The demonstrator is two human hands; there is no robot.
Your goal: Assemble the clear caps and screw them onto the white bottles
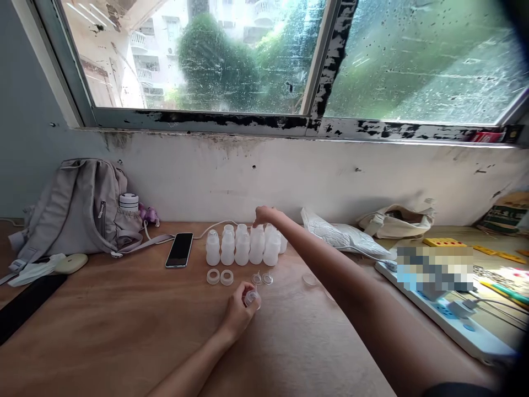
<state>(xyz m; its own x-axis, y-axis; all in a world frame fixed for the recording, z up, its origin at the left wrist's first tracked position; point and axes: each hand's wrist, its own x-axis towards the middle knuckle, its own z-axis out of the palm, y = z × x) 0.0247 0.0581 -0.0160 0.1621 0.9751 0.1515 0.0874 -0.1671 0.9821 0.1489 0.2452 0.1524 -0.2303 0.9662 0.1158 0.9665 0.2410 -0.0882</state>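
Observation:
Frosted white plastic bottles (242, 248) stand upright in close rows near the wall. My right hand (265, 215) reaches across to the back of them, its fingers bent down and closed at a bottle top; exactly which bottle is hard to see. Below, my left hand (242, 306) is closed around a small clear, round cap-like piece (252, 298) just above the table. Between that hand and the bottles lie two white rings (213, 277) and two clear nipple-like pieces (257, 279). A thin clear disc-like piece (309, 280) lies farther right, near my forearm.
Left of the bottles are a phone (179, 250) with a cable and a grey backpack (82, 209). At right lie a white plastic bag (339, 234), a cloth pouch (399, 220) and a long power strip (487, 336). A wall and window rise behind.

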